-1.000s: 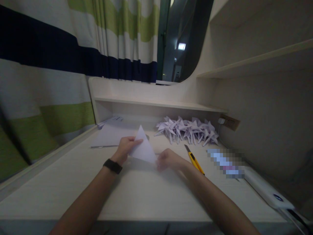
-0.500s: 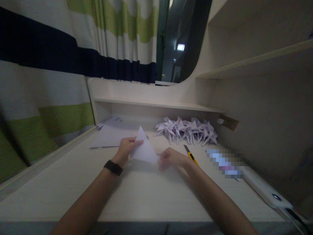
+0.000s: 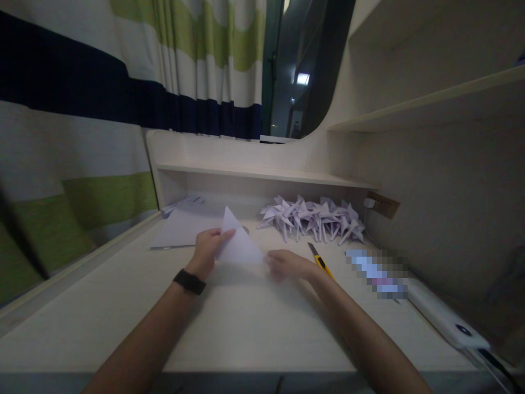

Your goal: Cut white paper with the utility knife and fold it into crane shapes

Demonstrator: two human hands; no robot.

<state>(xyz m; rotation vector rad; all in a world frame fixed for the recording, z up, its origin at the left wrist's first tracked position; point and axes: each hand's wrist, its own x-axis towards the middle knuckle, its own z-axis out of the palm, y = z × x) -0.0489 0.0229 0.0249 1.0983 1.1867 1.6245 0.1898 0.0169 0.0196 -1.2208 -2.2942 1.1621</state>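
A white sheet of paper (image 3: 240, 245), folded into a triangle, is held up over the desk with one point facing away from me. My left hand (image 3: 208, 246) grips its left edge, the thumb lying across the front and the other fingers behind. At the right corner, my right hand (image 3: 287, 265) has its fingertips closed on the paper; its lower fingers are slightly smeared by motion. A dark band circles my left wrist. Just right of my right hand lies a yellow utility knife (image 3: 322, 262).
Folded paper pinwheels (image 3: 311, 216) are heaped at the back right. A stack of white paper (image 3: 184, 227) lies at the back left. Right of the knife are a blurred-out flat object (image 3: 375, 273) and a white power strip (image 3: 445, 314). A low shelf (image 3: 262, 174) spans the back.
The paper triangle has shifted slightly left and its lower edge has turned more level. My left hand moved a little left with it; my right hand stays at the right corner.
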